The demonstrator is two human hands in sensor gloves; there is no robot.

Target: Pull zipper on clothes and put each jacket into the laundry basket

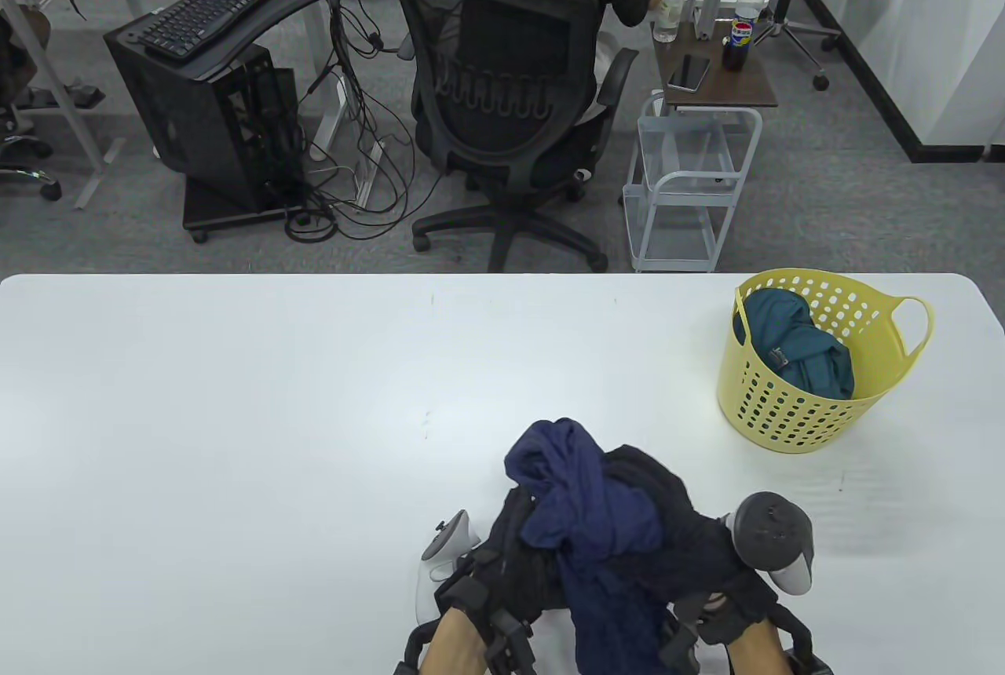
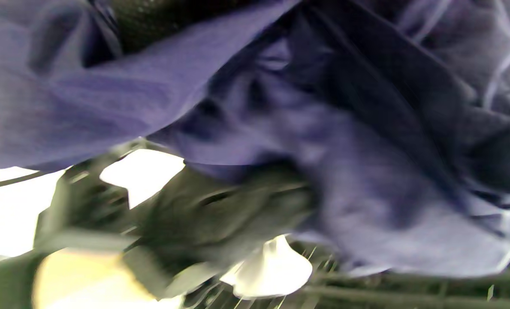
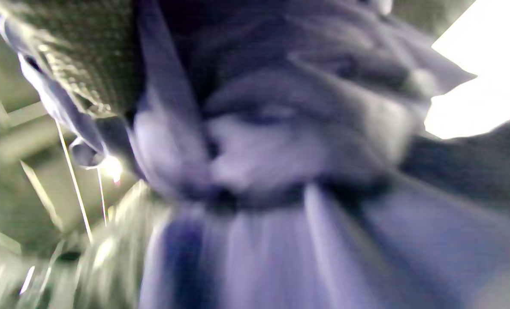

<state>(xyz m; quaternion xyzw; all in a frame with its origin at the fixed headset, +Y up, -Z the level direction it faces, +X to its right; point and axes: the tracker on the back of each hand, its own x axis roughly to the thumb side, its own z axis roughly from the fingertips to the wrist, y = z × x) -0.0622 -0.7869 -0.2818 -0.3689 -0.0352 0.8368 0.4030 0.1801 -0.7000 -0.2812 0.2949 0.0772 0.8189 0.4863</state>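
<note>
A bunched navy jacket [image 1: 585,518] is held up between both gloved hands at the near edge of the table. My left hand [image 1: 510,549] grips its left side and my right hand [image 1: 683,530] grips its right side; the fabric hides the fingers. Part of the jacket hangs down over the table's front edge. The yellow laundry basket [image 1: 793,408] stands at the right of the table with a teal jacket [image 1: 801,353] inside. Blurred navy jacket fabric [image 2: 366,193] fills the left wrist view, and navy jacket folds [image 3: 280,150] fill the right wrist view. No zipper is visible.
The white table [image 1: 235,432] stretches left and behind the hands. Beyond its far edge a person sits on a black office chair [image 1: 510,102], beside a white wire cart [image 1: 683,180] and a computer stand [image 1: 212,94].
</note>
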